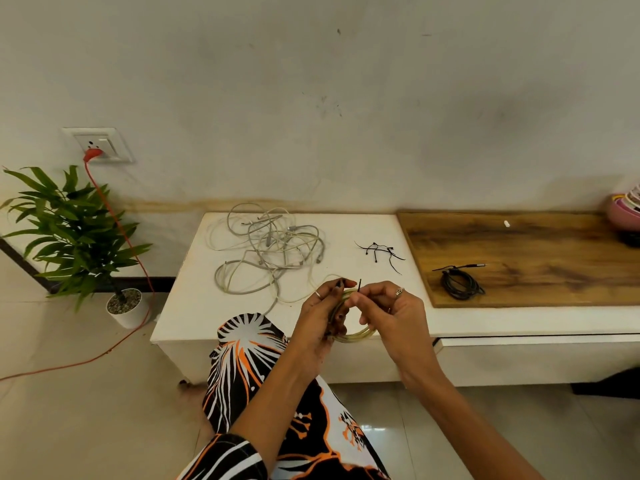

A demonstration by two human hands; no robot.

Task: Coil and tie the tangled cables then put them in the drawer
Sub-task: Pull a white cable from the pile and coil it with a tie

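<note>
My left hand (323, 315) grips a small coil of yellowish-white cable (356, 335) above the front edge of the white cabinet top (194, 306). My right hand (388, 306) pinches a thin black tie (359, 285) that sticks up at the top of the coil. A tangle of grey and white cables (270, 247) lies at the back of the cabinet top, one strand running toward my hands. Several loose black ties (381, 251) lie to the right of the tangle. A coiled black cable (459, 284) rests on the wooden board (536, 251).
A drawer front (536, 358) sits below the counter at right, shut or nearly so. A potted plant (69, 233) stands on the floor at left. An orange cord (114, 216) runs from a wall socket (100, 145) across the floor. Pink bowls (625, 213) stand at far right.
</note>
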